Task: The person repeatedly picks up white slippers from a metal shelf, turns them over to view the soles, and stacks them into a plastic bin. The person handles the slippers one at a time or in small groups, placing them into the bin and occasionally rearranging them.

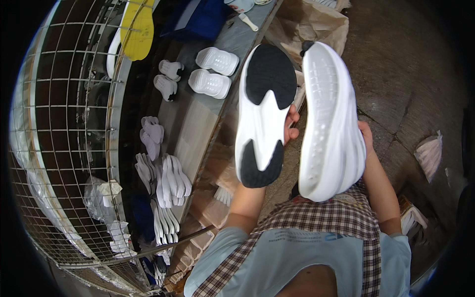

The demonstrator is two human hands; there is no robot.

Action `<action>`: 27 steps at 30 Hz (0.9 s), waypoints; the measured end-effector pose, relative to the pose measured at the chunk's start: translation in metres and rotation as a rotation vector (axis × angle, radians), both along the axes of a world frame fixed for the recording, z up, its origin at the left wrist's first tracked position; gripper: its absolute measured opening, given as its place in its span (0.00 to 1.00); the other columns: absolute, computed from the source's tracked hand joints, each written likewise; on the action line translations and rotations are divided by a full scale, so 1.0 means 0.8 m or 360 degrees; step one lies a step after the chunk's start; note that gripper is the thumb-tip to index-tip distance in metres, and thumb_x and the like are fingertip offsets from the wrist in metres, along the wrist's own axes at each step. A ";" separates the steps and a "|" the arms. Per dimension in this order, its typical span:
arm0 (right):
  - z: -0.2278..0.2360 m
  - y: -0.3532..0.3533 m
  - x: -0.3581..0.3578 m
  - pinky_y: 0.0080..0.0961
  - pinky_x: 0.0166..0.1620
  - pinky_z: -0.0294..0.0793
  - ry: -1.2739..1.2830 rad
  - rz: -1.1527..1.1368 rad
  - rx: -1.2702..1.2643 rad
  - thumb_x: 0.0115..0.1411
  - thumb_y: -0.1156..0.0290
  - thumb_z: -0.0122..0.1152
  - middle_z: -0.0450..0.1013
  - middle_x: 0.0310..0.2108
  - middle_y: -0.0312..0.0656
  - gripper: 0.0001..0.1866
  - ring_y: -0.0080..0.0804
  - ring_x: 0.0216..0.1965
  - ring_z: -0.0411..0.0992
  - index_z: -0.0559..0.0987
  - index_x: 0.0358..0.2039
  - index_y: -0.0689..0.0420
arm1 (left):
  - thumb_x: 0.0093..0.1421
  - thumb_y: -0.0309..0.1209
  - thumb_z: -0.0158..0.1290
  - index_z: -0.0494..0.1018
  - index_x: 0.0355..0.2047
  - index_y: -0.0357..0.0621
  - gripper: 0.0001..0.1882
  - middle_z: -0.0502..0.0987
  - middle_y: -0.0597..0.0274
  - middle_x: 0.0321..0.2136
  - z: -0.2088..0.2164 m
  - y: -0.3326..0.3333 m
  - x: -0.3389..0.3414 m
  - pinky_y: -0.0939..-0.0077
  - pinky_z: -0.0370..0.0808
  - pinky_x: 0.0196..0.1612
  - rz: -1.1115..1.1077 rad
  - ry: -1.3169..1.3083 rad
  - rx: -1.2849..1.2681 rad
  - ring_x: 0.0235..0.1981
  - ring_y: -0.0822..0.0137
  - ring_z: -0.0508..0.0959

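Black-padded shoe sole (260, 123), pads (270, 74) on, is clamped in the left fingers (293, 115), white sole (329, 128) in the right fingers (366, 134); other soles (210, 84) lie on the bench (190, 121).

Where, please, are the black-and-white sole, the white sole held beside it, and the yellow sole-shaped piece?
Black-and-white sole (263, 118): head view, on its white middle part.
White sole (323, 119): head view, on its dimpled inner face.
Yellow sole-shaped piece (138, 32): head view, on its flat face.
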State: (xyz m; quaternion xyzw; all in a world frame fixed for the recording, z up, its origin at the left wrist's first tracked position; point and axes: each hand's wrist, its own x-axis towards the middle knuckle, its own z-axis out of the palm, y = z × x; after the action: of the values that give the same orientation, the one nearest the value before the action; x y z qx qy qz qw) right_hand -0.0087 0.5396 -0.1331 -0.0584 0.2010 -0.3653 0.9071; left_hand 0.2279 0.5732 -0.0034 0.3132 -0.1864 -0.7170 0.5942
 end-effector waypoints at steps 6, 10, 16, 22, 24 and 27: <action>0.040 -0.006 0.005 0.36 0.58 0.63 0.0558 -0.0020 -0.0632 0.45 0.57 0.64 0.58 0.60 0.54 0.49 0.41 0.59 0.60 0.51 0.64 0.59 | 0.58 0.21 0.51 0.50 0.64 0.45 0.35 0.64 0.55 0.57 0.007 -0.008 -0.006 0.74 0.71 0.52 -0.0269 -0.0840 0.0397 0.53 0.65 0.69; 0.059 -0.010 -0.001 0.38 0.61 0.58 0.0832 0.0116 -0.1019 0.39 0.54 0.72 0.56 0.61 0.52 0.59 0.41 0.62 0.56 0.47 0.65 0.59 | 0.55 0.18 0.53 0.51 0.63 0.41 0.36 0.66 0.54 0.55 -0.005 -0.006 0.009 0.73 0.72 0.51 -0.0251 -0.0727 0.0463 0.52 0.66 0.70; 0.069 -0.016 -0.004 0.39 0.61 0.56 0.1021 0.0212 -0.1174 0.32 0.60 0.79 0.55 0.60 0.50 0.65 0.41 0.61 0.56 0.45 0.65 0.59 | 0.53 0.17 0.55 0.54 0.62 0.40 0.36 0.67 0.56 0.54 -0.059 -0.007 0.026 0.72 0.71 0.50 -0.0440 -0.0658 -0.0092 0.50 0.67 0.71; 0.074 -0.014 0.002 0.39 0.61 0.57 0.1044 0.0230 -0.1231 0.31 0.60 0.79 0.56 0.60 0.50 0.65 0.40 0.61 0.56 0.46 0.65 0.59 | 0.53 0.20 0.57 0.50 0.63 0.41 0.39 0.64 0.61 0.56 -0.083 -0.009 0.047 0.71 0.66 0.54 -0.0525 -0.0536 0.0050 0.54 0.71 0.66; 0.072 -0.013 0.004 0.39 0.61 0.57 0.1012 0.0194 -0.1274 0.31 0.60 0.79 0.56 0.60 0.50 0.65 0.41 0.61 0.56 0.46 0.65 0.59 | 0.53 0.21 0.58 0.49 0.64 0.41 0.41 0.63 0.62 0.56 -0.084 -0.008 0.051 0.71 0.65 0.55 -0.0525 -0.0555 0.0044 0.54 0.71 0.65; 0.067 -0.013 0.008 0.40 0.61 0.57 0.1093 0.0180 -0.1291 0.30 0.60 0.79 0.56 0.60 0.50 0.65 0.41 0.61 0.57 0.47 0.65 0.59 | 0.53 0.24 0.59 0.47 0.64 0.42 0.42 0.62 0.63 0.57 -0.084 -0.006 0.054 0.71 0.64 0.56 -0.0516 -0.0553 0.0038 0.54 0.71 0.65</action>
State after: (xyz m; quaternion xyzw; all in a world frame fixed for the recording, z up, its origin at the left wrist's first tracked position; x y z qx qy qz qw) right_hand -0.0024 0.5296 -0.0793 -0.5312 0.3256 -0.3241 0.7119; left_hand 0.2711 0.5684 -0.0708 0.4049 -0.3253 -0.7405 0.4266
